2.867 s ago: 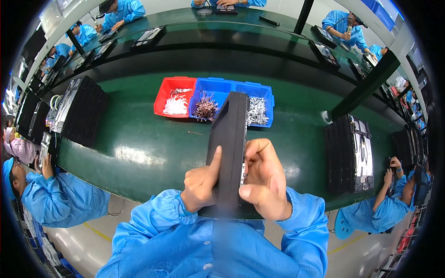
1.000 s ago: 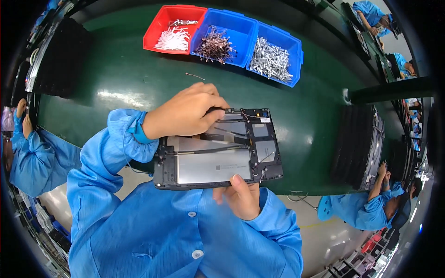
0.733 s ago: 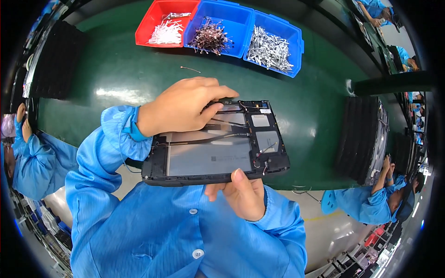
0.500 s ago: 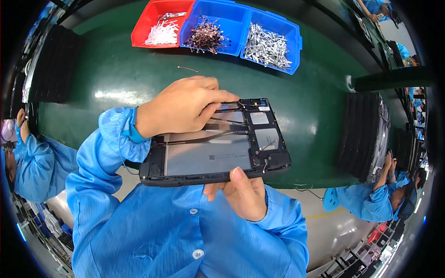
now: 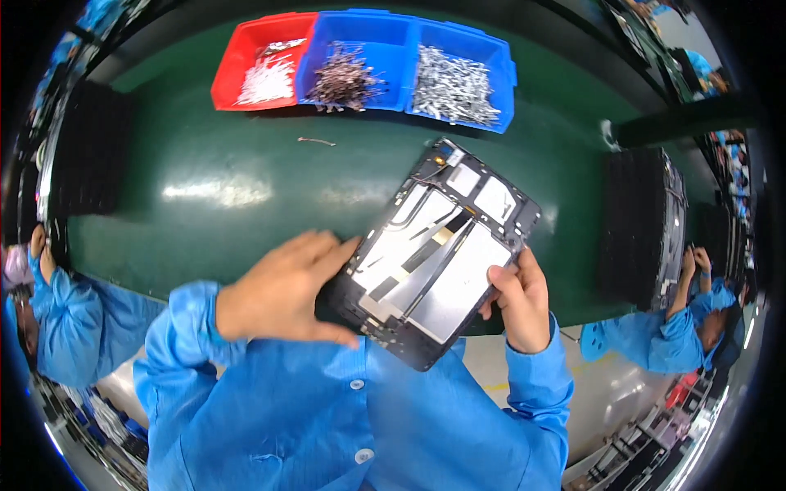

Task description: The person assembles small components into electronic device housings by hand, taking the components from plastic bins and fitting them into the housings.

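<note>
An opened tablet (image 5: 446, 286), its back off, shows silvery battery panels, dark flat cables and a black frame. It is held slantwise over the near side of the bench, its top end pointing away. My right hand (image 5: 524, 299) grips its right edge, thumb on the inner face and fingers wrapped around behind. At the lower left edge is my left hand (image 5: 282, 290), thumb and fingers spread apart. Its fingertips reach the black frame; whether they press on it I cannot tell. A thin short wire (image 5: 317, 141) lies alone on the green bench (image 5: 205, 221) beyond the hands.
At the back stand a red bin (image 5: 232, 78) with white strips and a blue divided bin (image 5: 393, 57) with brown wired parts and silvery pieces. Dark stacks stand left (image 5: 90, 155) and right (image 5: 634, 229). Co-workers in blue sit at the left (image 5: 90, 327) and right (image 5: 655, 327).
The tablet has turned so its top end points away from me. My left hand has left the upper part and moved to the lower left edge; my right hand has shifted to the right edge.
</note>
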Demonstrator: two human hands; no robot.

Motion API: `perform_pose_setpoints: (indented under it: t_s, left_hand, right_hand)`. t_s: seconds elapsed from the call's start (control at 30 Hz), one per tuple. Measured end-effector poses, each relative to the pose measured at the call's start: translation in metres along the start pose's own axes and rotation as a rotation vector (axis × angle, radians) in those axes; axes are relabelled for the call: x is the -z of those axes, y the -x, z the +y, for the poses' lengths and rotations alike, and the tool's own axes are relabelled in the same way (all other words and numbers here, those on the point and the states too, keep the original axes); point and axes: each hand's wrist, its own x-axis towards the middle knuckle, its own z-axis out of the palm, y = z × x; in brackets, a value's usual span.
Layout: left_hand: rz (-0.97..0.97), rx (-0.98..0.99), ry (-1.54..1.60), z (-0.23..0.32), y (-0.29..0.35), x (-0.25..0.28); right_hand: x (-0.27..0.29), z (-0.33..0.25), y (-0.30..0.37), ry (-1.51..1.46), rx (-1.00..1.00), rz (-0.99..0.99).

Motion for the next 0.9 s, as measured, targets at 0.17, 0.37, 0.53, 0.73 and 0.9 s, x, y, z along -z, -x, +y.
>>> perform_pose_setpoints:
  t_s: [0.17, 0.37, 0.53, 0.73, 0.9]
  left_hand:
    - [0.037, 0.105, -0.082, 0.011, 0.021, -0.034]
    - [0.030, 0.084, -0.155, 0.018, 0.024, -0.037]
    - [0.032, 0.140, 0.088, 0.014, 0.002, -0.009]
    - [0.248, 0.259, 0.235, -0.015, -0.051, -0.004]
    - [0.215, 0.325, 0.398, -0.020, -0.073, -0.015]
  right_hand:
    - [0.001, 0.007, -0.007, 0.210, 0.111, 0.068]
    - [-0.004, 0.015, -0.013, 0.254, 0.270, 0.074]
    - [-0.006, -0.002, -0.013, 0.267, 0.053, 0.042]
    - [-0.005, 0.025, -0.020, 0.326, 0.408, 0.115]
    - [-0.033, 0.020, 0.004, 0.058, 0.302, 0.162]
